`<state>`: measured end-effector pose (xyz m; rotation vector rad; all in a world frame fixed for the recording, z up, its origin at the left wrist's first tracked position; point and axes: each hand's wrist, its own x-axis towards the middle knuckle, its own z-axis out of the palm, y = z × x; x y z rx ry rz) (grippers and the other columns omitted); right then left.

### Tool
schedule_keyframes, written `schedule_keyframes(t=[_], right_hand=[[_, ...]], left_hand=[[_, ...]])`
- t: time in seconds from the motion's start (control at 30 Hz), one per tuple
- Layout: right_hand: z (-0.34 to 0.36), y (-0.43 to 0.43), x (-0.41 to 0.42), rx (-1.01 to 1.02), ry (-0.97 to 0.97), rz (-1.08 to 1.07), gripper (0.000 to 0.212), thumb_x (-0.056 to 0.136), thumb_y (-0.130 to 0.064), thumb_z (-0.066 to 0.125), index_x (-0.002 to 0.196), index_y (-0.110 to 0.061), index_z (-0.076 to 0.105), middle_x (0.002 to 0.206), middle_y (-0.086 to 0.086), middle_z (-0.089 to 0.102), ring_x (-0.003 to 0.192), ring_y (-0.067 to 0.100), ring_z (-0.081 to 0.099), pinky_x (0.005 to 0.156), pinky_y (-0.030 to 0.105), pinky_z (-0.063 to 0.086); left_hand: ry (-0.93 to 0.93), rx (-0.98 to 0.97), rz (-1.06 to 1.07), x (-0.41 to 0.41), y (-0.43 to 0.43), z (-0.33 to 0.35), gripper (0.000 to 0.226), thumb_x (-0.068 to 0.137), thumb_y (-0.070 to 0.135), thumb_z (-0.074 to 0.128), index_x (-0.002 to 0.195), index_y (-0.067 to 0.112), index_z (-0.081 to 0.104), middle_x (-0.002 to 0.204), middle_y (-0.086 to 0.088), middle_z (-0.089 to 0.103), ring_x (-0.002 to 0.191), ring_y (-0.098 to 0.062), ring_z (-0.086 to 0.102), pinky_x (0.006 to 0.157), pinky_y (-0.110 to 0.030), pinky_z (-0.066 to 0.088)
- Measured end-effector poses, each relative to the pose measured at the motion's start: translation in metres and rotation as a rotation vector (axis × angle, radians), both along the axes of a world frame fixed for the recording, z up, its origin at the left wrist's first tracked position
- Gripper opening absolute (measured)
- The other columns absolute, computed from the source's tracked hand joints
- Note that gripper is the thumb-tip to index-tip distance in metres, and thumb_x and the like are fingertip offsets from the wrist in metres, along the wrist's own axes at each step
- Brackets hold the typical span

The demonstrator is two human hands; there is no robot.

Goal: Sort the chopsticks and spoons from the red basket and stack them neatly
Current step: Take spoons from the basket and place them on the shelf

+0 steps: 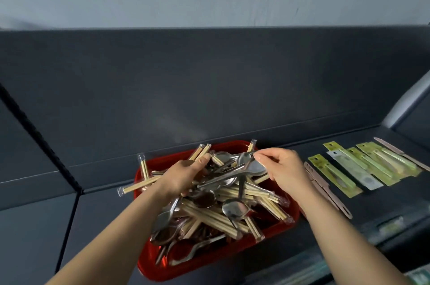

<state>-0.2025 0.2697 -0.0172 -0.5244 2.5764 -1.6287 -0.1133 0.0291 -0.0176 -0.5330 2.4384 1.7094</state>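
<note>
Cutlery is heaped in the red basket, which is set on a dark counter at 6 o'clock in the view. Wrapped chopsticks and metal spoons are tangled together in it, with some chopstick ends jutting over the rim at 9 and 12 o'clock.

The left hand is laid back-up on the heap at 11 o'clock. Its fingers are curled down among the chopsticks, and whether anything is clamped cannot be told. The right hand is held at 1 o'clock of the basket, and a spoon atop the heap is pinched between thumb and forefinger.

At 3 o'clock of the basket, green-yellow packets are ranged side by side, with pinkish-brown flat pieces just beside them.
</note>
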Motion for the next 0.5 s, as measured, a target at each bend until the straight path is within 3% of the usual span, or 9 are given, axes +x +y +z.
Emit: schedule_keyframes(t=[0.1, 0.2, 0.33, 0.4, 0.5], right_hand=[[-0.007, -0.006, -0.008, -0.013, 0.027, -0.036, 0.008, 0.086, -0.027, 0.070, 0.085, -0.035, 0.073, 0.068, -0.018, 0.068, 0.051, -0.004, 0.054, 0.050, 0.014, 0.044], [-0.011, -0.014, -0.013, -0.048, 0.046, -0.040, 0.007, 0.085, -0.028, 0.070, 0.082, -0.033, 0.071, 0.066, -0.009, 0.068, 0.050, 0.002, 0.055, 0.053, 0.026, 0.049], [-0.007, -0.025, -0.018, -0.112, 0.074, -0.041, 0.006, 0.086, -0.026, 0.070, 0.082, -0.030, 0.069, 0.060, -0.005, 0.066, 0.050, 0.007, 0.060, 0.054, 0.027, 0.053], [-0.004, -0.029, -0.022, -0.110, 0.073, -0.005, 0.006, 0.087, -0.025, 0.070, 0.082, -0.029, 0.069, 0.061, -0.006, 0.067, 0.050, 0.006, 0.060, 0.052, 0.022, 0.051], [0.000, -0.025, -0.031, -0.122, 0.056, 0.050, 0.009, 0.087, -0.019, 0.069, 0.080, -0.024, 0.071, 0.059, -0.008, 0.065, 0.047, 0.004, 0.056, 0.050, 0.018, 0.049]], left_hand=[[0.012, 0.020, -0.038, -0.002, 0.006, -0.002, 0.053, 0.075, 0.059, 0.070, 0.088, 0.008, 0.068, 0.067, 0.006, 0.062, 0.052, -0.002, 0.055, 0.043, -0.019, 0.044], [0.050, -0.227, -0.105, -0.003, 0.010, -0.005, 0.038, 0.078, 0.045, 0.076, 0.089, 0.010, 0.070, 0.074, -0.003, 0.068, 0.063, -0.011, 0.060, 0.053, -0.027, 0.050], [0.036, 0.053, -0.055, -0.004, 0.022, -0.004, 0.030, 0.085, 0.052, 0.065, 0.088, 0.024, 0.076, 0.062, 0.012, 0.067, 0.052, -0.004, 0.059, 0.049, -0.018, 0.043], [0.035, 0.105, -0.039, -0.005, 0.022, -0.007, 0.022, 0.093, 0.035, 0.060, 0.087, 0.021, 0.076, 0.057, 0.009, 0.060, 0.044, -0.006, 0.047, 0.042, -0.020, 0.035], [0.054, 0.206, -0.071, 0.000, 0.013, -0.008, 0.014, 0.093, 0.012, 0.061, 0.101, 0.006, 0.070, 0.057, 0.002, 0.057, 0.044, -0.008, 0.042, 0.041, -0.020, 0.032]])
